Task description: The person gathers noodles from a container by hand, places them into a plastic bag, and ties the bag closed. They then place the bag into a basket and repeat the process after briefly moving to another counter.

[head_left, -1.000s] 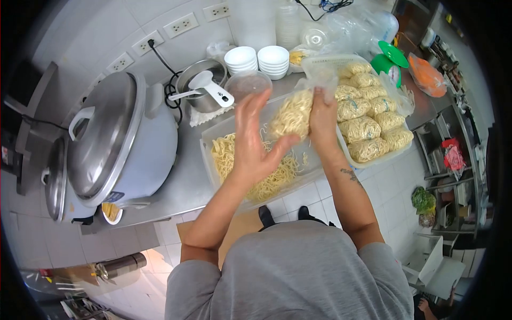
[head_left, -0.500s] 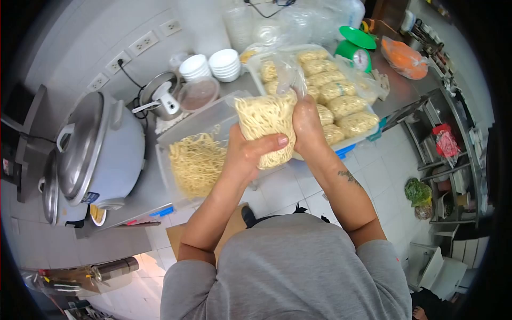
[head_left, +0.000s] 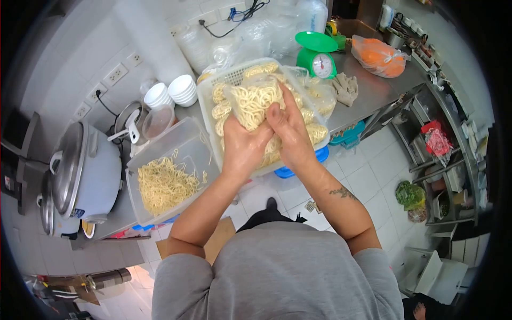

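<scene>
Over from the tub's side to the basket: bag shifts, both hands with it

Half a second ago the bag stood upright between the tub and the basket, with the right hand near its neck; now it is over the basket, tilted away from the body. The view has swung too, so part of the apparent shift of the counter things is the camera's.

The left hand grasps the bag from its lower left, and the right hand lies along its right side, fingers reaching up. Neither is released. Held from both flanks, the soft load probably sags less than it would from one grip. The thumbs come close together at the near side, seemingly to brace it. Whether the neck is knotted cannot be told, nor whether the bag touches the packs below.

Those packs lie close together in the basket, which likely keeps such yielding things from rolling. Loose noodles are heaped toward the near left of the tub; its high walls would hold in stray strands. Tub and basket sit side by side, both within easy reach of the arms.

Farther off, the scale stands behind the basket's right side, beside a crumpled cloth. White bowls are nested in stacks by the wall, presumably to save room.
</scene>
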`<action>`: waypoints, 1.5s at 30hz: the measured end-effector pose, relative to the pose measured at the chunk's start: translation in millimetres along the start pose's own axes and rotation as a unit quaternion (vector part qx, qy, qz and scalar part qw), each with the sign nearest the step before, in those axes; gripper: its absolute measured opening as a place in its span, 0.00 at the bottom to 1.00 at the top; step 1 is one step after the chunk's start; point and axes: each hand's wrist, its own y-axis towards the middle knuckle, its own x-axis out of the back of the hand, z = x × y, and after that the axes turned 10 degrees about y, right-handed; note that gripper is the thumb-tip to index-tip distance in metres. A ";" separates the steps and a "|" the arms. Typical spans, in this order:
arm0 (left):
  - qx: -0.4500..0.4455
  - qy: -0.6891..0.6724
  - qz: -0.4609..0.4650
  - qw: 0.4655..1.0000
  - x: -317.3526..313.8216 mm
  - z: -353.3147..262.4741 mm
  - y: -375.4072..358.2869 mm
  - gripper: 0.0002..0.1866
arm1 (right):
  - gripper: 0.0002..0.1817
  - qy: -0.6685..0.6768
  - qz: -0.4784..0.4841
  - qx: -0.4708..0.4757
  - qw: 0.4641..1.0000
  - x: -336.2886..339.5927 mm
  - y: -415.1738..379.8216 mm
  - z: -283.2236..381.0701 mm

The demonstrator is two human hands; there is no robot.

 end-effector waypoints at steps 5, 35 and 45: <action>-0.026 0.093 0.040 0.995 3.0 1.2 36.3 0.19 | 0.33 0.213 0.046 -0.135 0.967 31.7 37.6 -18.2; 0.062 0.243 0.125 0.960 -114.0 24.4 205.0 0.39 | 0.34 0.113 0.076 -0.235 0.962 208.8 196.1 -0.5; 0.064 0.091 0.175 0.978 -162.3 93.7 194.2 0.41 | 0.19 -0.515 0.096 -0.112 0.844 315.2 174.3 -54.2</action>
